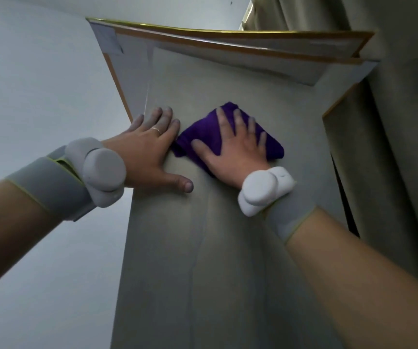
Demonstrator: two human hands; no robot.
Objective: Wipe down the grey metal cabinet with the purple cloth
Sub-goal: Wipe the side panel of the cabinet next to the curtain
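Cabinet: the grey metal cabinet [215, 248] rose tall through the middle of the view, seen from below, its flat front facing the camera.
Cloth: the purple cloth [202, 132] lay bunched flat against the cabinet front, in the upper half of the panel, under the right hand.
Right hand: the right hand [235, 149] pressed the cloth to the metal, fingers straight and spread wide, palm flat; nothing was pinched or curled round.
Left hand: the left hand [150, 149] rested flat on the cabinet near its left edge, just beside the cloth, fingers straight and close together, thumb stretched out to the side; it held nothing.
Ring: a thin ring [156, 129] sat on one finger of the left hand.
Wrist gear: each wrist carried a grey band with a rounded pale device [102, 172] mounted on it.
Top of cabinet: flat boards with orange-brown edges [228, 44] lay across the top, overhanging it.
Left side: a pale wall [39, 96].
Right side: a beige curtain [404, 122] hung close by the cabinet.
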